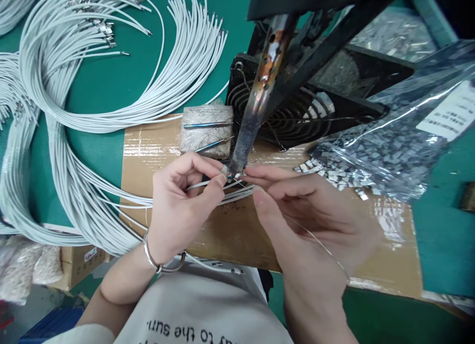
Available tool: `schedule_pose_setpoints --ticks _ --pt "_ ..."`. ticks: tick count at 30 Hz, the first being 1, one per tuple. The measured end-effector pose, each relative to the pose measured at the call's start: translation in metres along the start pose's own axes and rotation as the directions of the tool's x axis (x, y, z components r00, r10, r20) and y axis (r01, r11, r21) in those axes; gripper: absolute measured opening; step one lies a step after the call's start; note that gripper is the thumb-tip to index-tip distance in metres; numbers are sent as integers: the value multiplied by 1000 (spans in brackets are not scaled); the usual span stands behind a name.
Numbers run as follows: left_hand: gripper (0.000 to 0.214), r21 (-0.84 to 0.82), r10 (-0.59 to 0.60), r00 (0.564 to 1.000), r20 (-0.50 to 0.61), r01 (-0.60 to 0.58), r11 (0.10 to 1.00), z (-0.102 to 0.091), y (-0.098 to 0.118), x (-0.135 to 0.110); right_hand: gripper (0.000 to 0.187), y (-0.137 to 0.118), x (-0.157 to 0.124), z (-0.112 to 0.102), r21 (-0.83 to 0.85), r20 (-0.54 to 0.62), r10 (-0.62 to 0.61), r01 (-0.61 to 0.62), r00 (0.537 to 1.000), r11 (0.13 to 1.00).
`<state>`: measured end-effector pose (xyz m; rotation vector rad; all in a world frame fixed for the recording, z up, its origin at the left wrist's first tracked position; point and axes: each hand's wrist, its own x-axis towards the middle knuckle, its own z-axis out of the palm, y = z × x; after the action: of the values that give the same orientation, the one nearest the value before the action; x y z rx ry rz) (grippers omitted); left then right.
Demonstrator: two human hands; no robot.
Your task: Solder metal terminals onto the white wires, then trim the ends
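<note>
My left hand (pixel 180 205) pinches a white cable (pixel 198 184) between thumb and forefinger, close to the cable's end. Just right of those fingertips, the grey lower end of a soldering iron (pixel 247 138) points down. My right hand (pixel 315 220) is closed around a thin solder wire (pixel 315 239), which trails back across the palm toward the wrist. A small silvery piece (pixel 240 175) sits at the right fingertips by the iron's end; whether the fingers grip it I cannot tell. More white cables (pixel 235 195) pass beneath both hands. The iron's very tip is partly hidden.
Behind the hands, a wire-wool-like block (pixel 206 119) carries two slender metal rods. A black fan (pixel 297 111) stands behind the iron. Small metal parts (pixel 330 174) spill from a plastic bag (pixel 393 151) at right. White cable bundles (pixel 92 119) cover the left; cardboard (pixel 393 245) lies underneath.
</note>
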<state>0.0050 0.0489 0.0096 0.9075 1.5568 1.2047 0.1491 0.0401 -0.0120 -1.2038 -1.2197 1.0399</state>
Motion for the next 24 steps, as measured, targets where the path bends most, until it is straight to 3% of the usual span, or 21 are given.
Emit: schedule_pose_setpoints --ticks 24 --pt "16 -40 9 1000 22 -9 999 -2 -1 0 22 1 -1 1 35 -3 -30 30 1000 999"
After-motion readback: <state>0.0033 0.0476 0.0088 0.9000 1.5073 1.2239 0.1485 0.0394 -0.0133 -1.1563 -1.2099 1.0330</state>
